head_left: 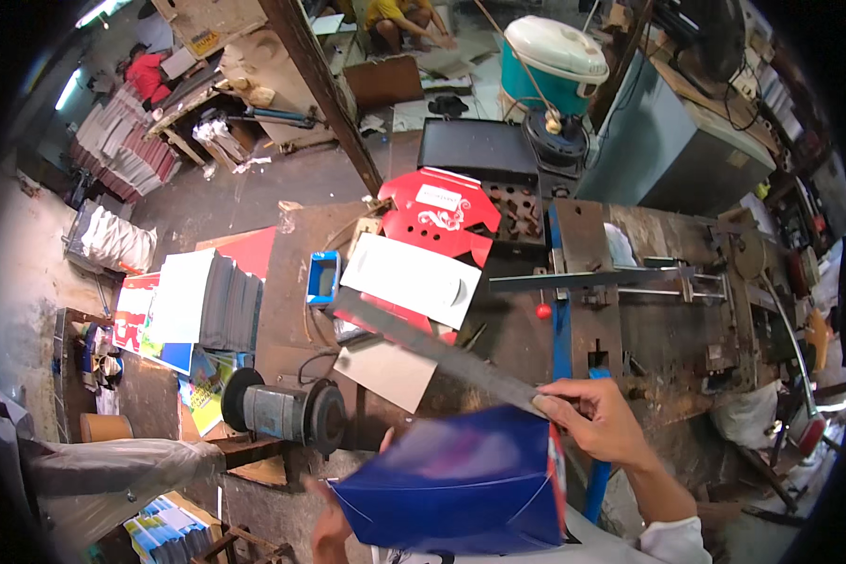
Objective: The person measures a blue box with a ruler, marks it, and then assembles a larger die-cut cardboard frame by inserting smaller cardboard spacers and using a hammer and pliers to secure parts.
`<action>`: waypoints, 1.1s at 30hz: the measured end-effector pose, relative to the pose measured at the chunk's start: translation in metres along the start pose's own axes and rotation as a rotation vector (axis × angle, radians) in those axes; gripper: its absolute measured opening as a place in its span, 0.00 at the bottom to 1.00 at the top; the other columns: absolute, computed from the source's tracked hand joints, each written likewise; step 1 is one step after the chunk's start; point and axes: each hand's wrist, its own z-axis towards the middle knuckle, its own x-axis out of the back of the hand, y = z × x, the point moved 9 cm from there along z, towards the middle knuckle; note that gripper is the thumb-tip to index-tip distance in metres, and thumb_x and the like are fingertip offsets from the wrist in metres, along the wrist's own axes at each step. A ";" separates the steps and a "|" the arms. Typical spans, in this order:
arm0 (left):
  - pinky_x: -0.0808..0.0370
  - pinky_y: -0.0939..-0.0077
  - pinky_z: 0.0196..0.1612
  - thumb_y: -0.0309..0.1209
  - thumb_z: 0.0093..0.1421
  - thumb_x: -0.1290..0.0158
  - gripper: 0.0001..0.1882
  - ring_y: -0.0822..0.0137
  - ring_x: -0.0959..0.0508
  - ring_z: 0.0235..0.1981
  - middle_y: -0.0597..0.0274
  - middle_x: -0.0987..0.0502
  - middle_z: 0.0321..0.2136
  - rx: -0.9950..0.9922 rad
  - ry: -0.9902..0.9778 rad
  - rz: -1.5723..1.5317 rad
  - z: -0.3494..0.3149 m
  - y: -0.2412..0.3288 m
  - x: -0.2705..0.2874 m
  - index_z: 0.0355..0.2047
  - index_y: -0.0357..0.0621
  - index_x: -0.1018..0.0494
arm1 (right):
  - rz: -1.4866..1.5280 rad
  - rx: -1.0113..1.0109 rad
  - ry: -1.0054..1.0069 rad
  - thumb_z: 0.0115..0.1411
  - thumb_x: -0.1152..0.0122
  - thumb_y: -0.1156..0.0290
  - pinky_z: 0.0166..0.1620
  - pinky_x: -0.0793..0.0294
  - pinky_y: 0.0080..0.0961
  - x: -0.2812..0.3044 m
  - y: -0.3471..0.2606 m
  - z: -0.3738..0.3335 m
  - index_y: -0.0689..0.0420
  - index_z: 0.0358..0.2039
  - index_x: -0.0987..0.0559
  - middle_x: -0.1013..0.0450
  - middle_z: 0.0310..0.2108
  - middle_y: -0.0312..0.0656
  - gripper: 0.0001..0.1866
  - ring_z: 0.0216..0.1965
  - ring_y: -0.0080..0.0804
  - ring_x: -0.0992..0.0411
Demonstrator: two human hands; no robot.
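Observation:
At the lower middle, a glossy dark blue box-shaped cardboard piece [451, 484] with a red edge is tilted in front of me, slightly blurred. My left hand [331, 522] grips it at its left side; most of the fingers are behind it. Just above its right corner, my right hand [583, 418] pinches the near end of a long flat metal strip [432, 350], like a steel ruler. The strip slants up and left over the bench. Beneath its far part lie a white die-cut sheet [409, 280], a red die-cut sheet [442, 214] and a grey-brown board [385, 372].
A bench grinder [282, 414] stands left of my hands, beside a stack of white sheets [186, 299]. On the right are a blue-edged metal machine [561, 282] and a long blade-like bar [583, 280]. A green cooler [550, 70] stands behind; a person in yellow [399, 21] sits beyond.

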 end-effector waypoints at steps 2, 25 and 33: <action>0.30 0.70 0.53 0.40 0.56 0.42 0.29 0.62 0.26 0.49 0.55 0.27 0.49 0.017 -0.059 0.124 -0.010 0.002 -0.012 0.54 0.37 0.32 | 0.078 -0.119 0.056 0.67 0.44 0.64 0.24 0.41 0.14 0.001 0.015 -0.005 0.64 0.40 0.19 0.31 0.21 0.28 0.14 0.21 0.12 0.37; 0.38 0.75 0.59 0.36 0.66 0.47 0.33 0.69 0.34 0.56 0.56 0.34 0.57 -0.670 0.049 0.712 -0.058 0.096 -0.122 0.66 0.36 0.46 | -0.496 0.430 0.120 0.46 0.31 0.75 0.24 0.38 0.19 0.043 -0.055 -0.005 0.63 0.30 0.15 0.27 0.16 0.39 0.09 0.17 0.22 0.35; 0.40 0.65 0.63 0.37 0.63 0.44 0.42 0.60 0.35 0.60 0.46 0.37 0.59 -0.692 -0.006 0.796 -0.065 0.085 -0.130 0.71 0.43 0.55 | -0.462 0.429 0.056 0.45 0.30 0.76 0.24 0.36 0.19 0.028 -0.034 -0.004 0.63 0.29 0.15 0.23 0.19 0.44 0.09 0.17 0.23 0.32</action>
